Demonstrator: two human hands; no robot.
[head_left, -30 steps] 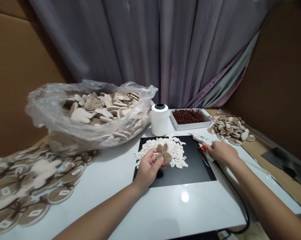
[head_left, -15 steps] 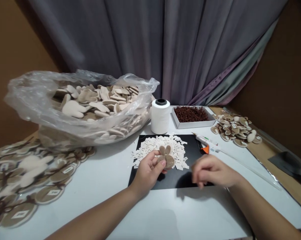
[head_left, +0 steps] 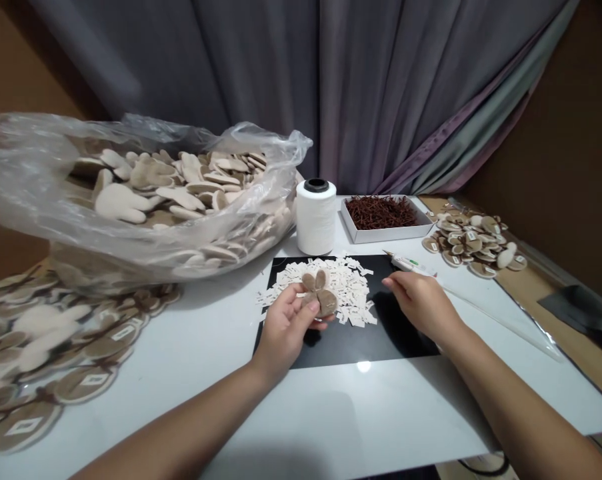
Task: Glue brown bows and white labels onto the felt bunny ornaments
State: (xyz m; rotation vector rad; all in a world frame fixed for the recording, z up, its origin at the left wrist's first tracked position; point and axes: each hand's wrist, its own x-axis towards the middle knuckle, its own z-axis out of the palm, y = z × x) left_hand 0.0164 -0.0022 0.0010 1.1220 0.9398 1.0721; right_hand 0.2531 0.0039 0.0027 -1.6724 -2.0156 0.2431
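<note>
My left hand pinches a small brown felt rabbit-shaped piece, holding it over the heap of little white paper labels on a black mat. Over the mat's right side hovers my right hand, fingers loosely curled and reaching toward the labels, with nothing visible in it. A white glue gun with an orange trigger lies just beyond that hand.
A big clear plastic bag of felt rabbit pieces sits at the left, finished tagged pieces spread in front of it. A white thread spool, a tray of brown strands and another pile of pieces stand behind.
My right hand let go of the glue gun, swung toward me, then moved to the mat's right side near the labels. My left hand kept hold of the brown rabbit piece.
</note>
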